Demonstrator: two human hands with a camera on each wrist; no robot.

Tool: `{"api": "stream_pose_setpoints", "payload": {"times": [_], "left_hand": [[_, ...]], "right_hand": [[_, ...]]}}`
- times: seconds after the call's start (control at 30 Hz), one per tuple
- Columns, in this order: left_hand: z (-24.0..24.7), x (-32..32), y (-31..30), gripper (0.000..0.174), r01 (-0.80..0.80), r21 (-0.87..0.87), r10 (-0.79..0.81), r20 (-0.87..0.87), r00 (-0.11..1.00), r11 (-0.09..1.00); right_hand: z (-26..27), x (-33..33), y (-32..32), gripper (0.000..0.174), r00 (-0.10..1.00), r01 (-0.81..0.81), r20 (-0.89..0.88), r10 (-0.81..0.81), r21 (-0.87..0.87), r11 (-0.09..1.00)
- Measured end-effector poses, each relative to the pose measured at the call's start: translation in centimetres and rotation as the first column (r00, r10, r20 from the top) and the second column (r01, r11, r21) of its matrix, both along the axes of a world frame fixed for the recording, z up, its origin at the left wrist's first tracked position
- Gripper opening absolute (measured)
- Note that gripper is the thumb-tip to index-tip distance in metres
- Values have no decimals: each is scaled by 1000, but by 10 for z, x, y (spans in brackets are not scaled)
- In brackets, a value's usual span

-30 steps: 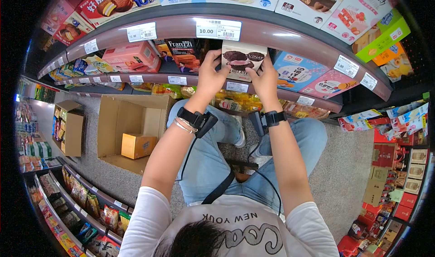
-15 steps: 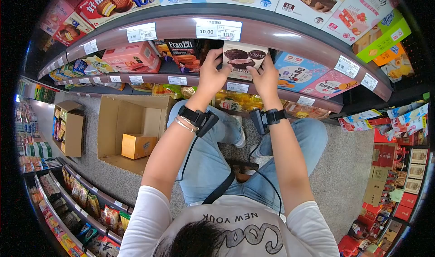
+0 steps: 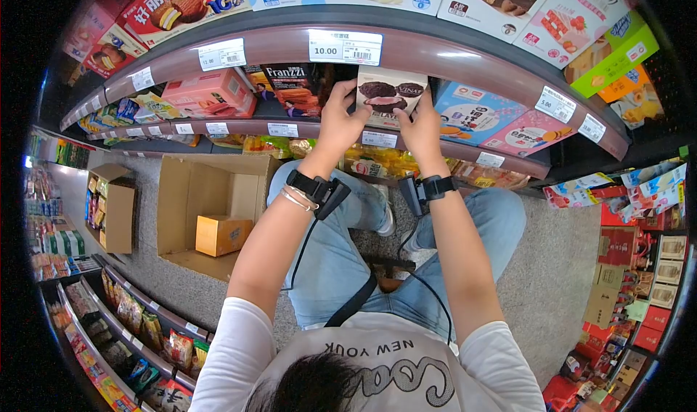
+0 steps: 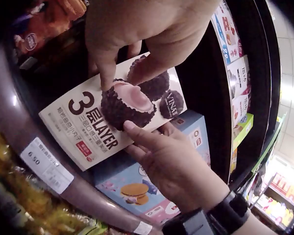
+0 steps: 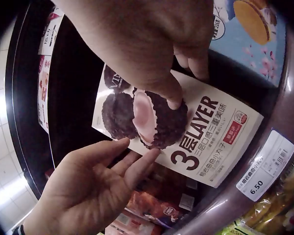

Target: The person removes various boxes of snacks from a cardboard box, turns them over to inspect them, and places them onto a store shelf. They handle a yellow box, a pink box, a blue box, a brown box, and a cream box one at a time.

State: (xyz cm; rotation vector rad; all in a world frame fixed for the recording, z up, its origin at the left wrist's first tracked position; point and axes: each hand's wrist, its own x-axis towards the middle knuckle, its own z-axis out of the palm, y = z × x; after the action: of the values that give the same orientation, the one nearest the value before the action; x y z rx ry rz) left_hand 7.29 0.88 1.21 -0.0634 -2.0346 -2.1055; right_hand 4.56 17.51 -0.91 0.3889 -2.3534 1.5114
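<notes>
The head view has shifted slightly, the "10.00" price tag (image 3: 345,47) appearing a little further left.

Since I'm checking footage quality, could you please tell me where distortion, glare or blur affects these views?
Head: fisheye curvature bows the shelf edge, with black corners; left wrist: distant shelf washed out, yellow packs blurred at lower left; right wrist: overexposed ceiling lights at left.

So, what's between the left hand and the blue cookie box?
The white LAYER box, then the right hand holding its other side, in the head view.
</notes>
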Motion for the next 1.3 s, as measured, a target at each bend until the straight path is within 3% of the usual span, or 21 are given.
{"api": "stream_pose_setpoints", "payload": {"times": [0.1,0.17,0.27,0.37,0.5,0.6,0.7,0.8,0.93,1.3], "left_hand": [[-7,0,0,49,-50,-71,46,-48,998,996],[-10,1,0,49,-49,-37,47,-61,997,998],[-13,2,0,49,-43,-4,43,-60,997,999],[-14,0,-3,49,-36,-15,35,-38,999,999],[-18,-9,-10,46,-26,-35,25,-16,1000,999],[1,-3,-3,47,-58,255,20,146,989,965],[-1,-19,1,51,-103,349,25,221,975,932],[15,-19,4,50,53,436,-155,202,967,898],[-8,-35,5,52,52,461,-171,221,960,886],[1,-33,11,59,27,455,-147,231,962,890]], "right_hand": [[5,4,-1,76,1000,8,-7,-7,42,999],[8,7,-3,70,1000,20,-13,-20,76,997],[13,9,-4,80,1000,21,7,-22,77,997],[17,12,-5,72,998,35,52,-41,114,993],[15,12,-5,74,1000,4,22,-4,34,999],[2,3,-6,73,999,-42,25,44,-79,996],[-7,-7,-6,70,992,-98,61,111,-194,976],[-7,-7,-7,66,981,-103,135,140,-244,964],[-7,-9,-9,67,979,-103,135,149,-302,948],[-2,-6,-12,60,981,-107,120,151,-314,943]]}}
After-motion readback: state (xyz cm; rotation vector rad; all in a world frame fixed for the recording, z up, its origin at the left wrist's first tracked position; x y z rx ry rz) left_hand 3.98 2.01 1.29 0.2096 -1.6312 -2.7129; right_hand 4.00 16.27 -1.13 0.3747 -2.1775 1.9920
